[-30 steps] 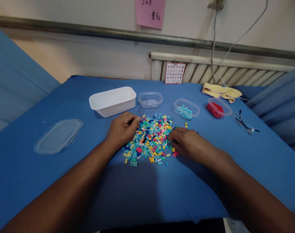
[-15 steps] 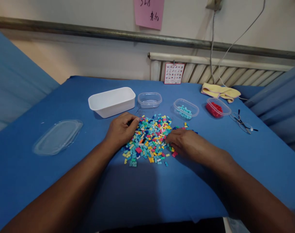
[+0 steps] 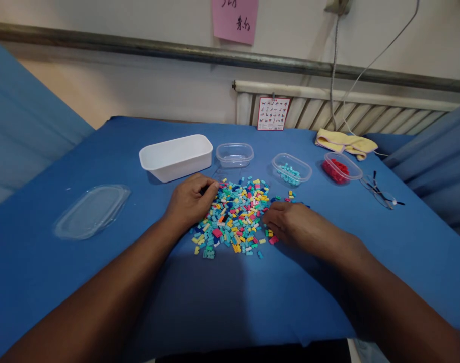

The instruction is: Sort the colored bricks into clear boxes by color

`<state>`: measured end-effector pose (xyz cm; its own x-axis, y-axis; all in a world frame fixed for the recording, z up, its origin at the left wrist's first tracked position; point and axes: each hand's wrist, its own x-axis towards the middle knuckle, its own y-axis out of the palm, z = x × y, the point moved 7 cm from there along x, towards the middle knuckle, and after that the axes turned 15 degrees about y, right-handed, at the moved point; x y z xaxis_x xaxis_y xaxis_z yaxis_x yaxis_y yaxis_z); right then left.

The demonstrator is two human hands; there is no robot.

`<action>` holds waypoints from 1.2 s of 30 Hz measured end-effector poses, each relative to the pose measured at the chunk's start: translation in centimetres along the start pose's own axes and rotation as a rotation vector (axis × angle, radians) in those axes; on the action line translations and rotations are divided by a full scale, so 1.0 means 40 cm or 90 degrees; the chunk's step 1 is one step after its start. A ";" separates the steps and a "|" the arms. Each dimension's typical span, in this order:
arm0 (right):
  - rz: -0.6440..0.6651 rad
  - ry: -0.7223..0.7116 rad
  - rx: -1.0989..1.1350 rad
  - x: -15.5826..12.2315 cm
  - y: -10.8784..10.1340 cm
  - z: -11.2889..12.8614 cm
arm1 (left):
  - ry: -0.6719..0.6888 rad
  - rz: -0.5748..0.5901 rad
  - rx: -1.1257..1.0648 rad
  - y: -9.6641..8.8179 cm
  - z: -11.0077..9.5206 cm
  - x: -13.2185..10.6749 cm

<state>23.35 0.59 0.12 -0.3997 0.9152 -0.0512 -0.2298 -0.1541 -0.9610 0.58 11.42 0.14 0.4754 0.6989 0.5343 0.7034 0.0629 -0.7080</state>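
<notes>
A heap of small bricks in teal, yellow, pink and dark blue lies on the blue table. My left hand rests at the heap's left edge, fingers curled, with thumb and forefinger tips pressed together against the bricks. At the heap's right edge my right hand lies knuckles up, its fingers bent down onto the bricks and the tips hidden. What either hand pinches does not show.
Behind the heap stand a white tub, an empty clear container, one with teal bricks and one with red bricks. A clear lid lies at left. Glasses and a yellow cloth lie at right.
My right hand has edged slightly back and forth at the heap's right side. The left hand has stayed in place.
</notes>
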 end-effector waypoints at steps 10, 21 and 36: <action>-0.476 0.164 0.031 -0.010 -0.189 -0.189 | -0.001 0.002 -0.004 -0.002 -0.006 0.002; -0.464 0.147 0.092 -0.009 -0.142 -0.204 | -0.001 0.001 -0.003 0.000 -0.005 0.001; -0.137 -0.159 0.113 0.041 -0.034 -0.012 | 0.003 0.002 0.004 0.001 -0.003 -0.002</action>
<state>23.44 2.50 1.20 -0.5253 0.8177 0.2354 -0.4735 -0.0511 -0.8793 0.63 11.30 0.12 0.4805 0.6957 0.5340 0.6988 0.0643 -0.7125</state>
